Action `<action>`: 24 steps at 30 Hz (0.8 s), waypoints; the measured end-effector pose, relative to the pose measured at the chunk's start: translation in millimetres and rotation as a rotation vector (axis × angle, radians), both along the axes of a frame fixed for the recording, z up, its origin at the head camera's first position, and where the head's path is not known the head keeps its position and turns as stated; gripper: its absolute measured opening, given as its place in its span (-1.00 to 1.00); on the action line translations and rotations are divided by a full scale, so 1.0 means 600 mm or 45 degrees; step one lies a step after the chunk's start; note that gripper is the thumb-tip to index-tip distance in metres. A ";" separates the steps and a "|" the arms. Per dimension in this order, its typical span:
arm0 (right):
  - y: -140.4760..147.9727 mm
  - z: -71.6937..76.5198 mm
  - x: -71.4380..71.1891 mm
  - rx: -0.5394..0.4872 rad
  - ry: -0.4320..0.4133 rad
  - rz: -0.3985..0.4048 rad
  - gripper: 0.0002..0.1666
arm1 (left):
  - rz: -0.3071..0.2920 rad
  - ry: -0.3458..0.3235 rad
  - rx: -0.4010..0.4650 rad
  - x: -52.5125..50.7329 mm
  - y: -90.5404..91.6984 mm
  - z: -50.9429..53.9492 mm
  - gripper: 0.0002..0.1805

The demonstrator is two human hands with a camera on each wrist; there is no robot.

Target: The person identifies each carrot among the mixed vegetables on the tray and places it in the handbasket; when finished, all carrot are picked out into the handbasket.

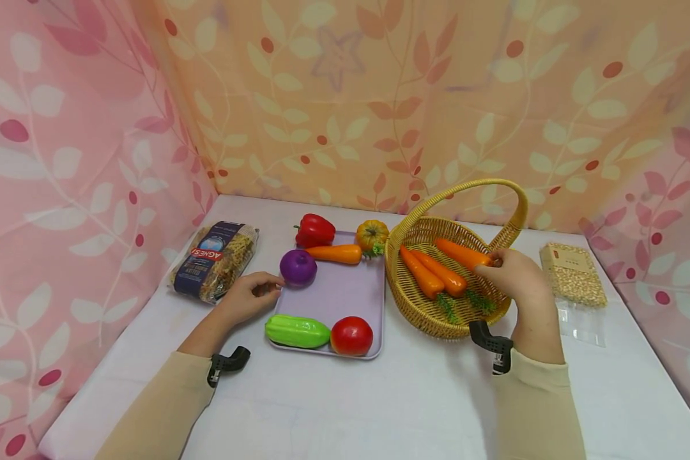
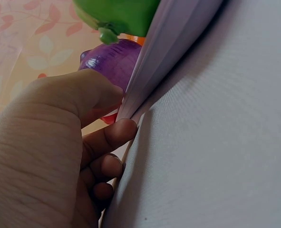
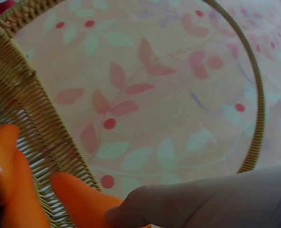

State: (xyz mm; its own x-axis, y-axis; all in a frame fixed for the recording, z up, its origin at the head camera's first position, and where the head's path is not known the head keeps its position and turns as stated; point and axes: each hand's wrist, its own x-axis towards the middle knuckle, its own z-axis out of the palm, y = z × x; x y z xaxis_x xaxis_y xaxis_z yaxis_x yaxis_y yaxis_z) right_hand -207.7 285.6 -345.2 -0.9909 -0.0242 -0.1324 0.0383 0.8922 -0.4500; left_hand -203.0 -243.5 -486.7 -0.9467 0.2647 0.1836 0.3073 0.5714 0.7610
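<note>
In the head view, a wicker basket [image 1: 402,300] stands on the white desk [image 1: 414,396]. Inside it, toward its right rim, the right hand [image 1: 514,278] pinches an orange carrot [image 1: 460,252]. Two more carrots [image 1: 420,275] lie left of that one in the basket, and the handle [image 1: 489,181] arches above, one foot just beyond the hand. Just left of the basket sits a lilac tray [image 1: 345,287], bearing a small pumpkin [image 1: 372,234], a fourth carrot [image 1: 336,254], a red pepper [image 1: 316,230], a purple vegetable [image 1: 299,268], a green vegetable [image 1: 297,331] and a red fruit [image 1: 352,336]. At the tray's side away from the basket is the left hand [image 1: 250,299], fingers bent. A pasta bag [image 1: 213,259] lies farthest left of the basket, a grain packet [image 1: 574,273] to its right.

In the left wrist view, thumb and forefinger are at the tray's edge, close to the purple vegetable; whether they grip it I cannot tell.

In the right wrist view, the thumb presses the held carrot by the basket's rim, with the handle curving up behind
</note>
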 end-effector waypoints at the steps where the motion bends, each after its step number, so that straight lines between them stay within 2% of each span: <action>1: -0.004 -0.004 -0.003 0.000 0.001 0.002 -0.28 | -0.002 0.004 0.002 0.000 0.000 0.000 -0.78; 13: -0.036 -0.037 -0.023 0.062 0.001 -0.045 -0.32 | -0.003 -0.001 0.012 0.001 0.002 0.000 -0.77; 19: -0.035 -0.042 -0.025 0.034 -0.070 -0.070 -0.39 | 0.000 -0.012 0.009 0.000 0.001 0.000 -0.77; 24: -0.031 -0.039 -0.023 -0.015 -0.117 -0.045 -0.42 | -0.004 -0.006 0.007 -0.001 0.000 -0.002 -0.77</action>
State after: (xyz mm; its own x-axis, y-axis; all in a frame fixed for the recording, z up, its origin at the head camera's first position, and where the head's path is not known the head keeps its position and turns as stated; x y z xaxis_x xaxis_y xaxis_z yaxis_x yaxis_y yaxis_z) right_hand -221.4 266.9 -368.6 -0.9748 0.0084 -0.2230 0.1114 0.8842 -0.4536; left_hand -203.6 -243.3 -487.7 -0.9467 0.2669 0.1803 0.3055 0.5662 0.7655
